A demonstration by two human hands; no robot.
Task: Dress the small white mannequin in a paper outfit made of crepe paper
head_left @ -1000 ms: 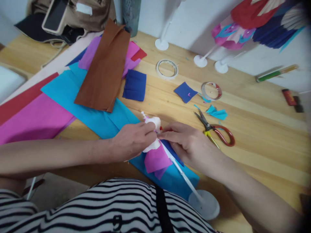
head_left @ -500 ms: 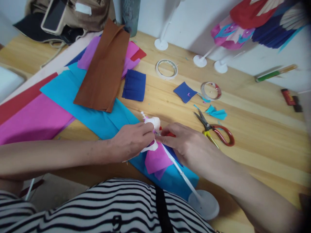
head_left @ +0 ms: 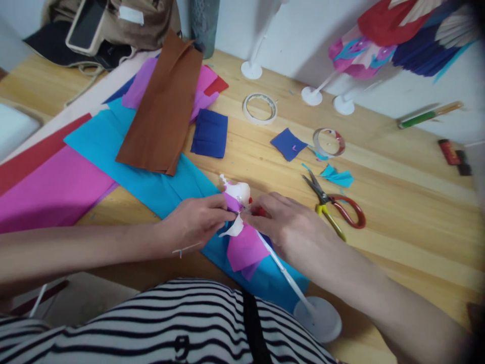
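A small white figure (head_left: 239,192) on a thin white stick (head_left: 283,268) with a round base (head_left: 321,318) lies across the light-blue paper (head_left: 144,177) near the table's front edge. Pink paper (head_left: 245,248) and a dark blue piece hang around its body. My left hand (head_left: 195,224) pinches the pink paper at the figure's neck. My right hand (head_left: 286,224) meets it from the right, fingertips pressed on the same spot, with a bit of red showing under them. A white strip (head_left: 232,231) curls below the two hands.
Red-handled scissors (head_left: 335,202) lie just right of my right hand. Two tape rolls (head_left: 260,107), (head_left: 329,142), blue paper squares (head_left: 210,133), brown paper (head_left: 164,103), pink sheets (head_left: 49,187) and two white stands (head_left: 311,95) cover the wooden table. A bag with a phone (head_left: 87,25) sits far left.
My left hand has slid a little left and down along the figure, and the white strip now hangs free below my fingers. My right hand stays at the neck.
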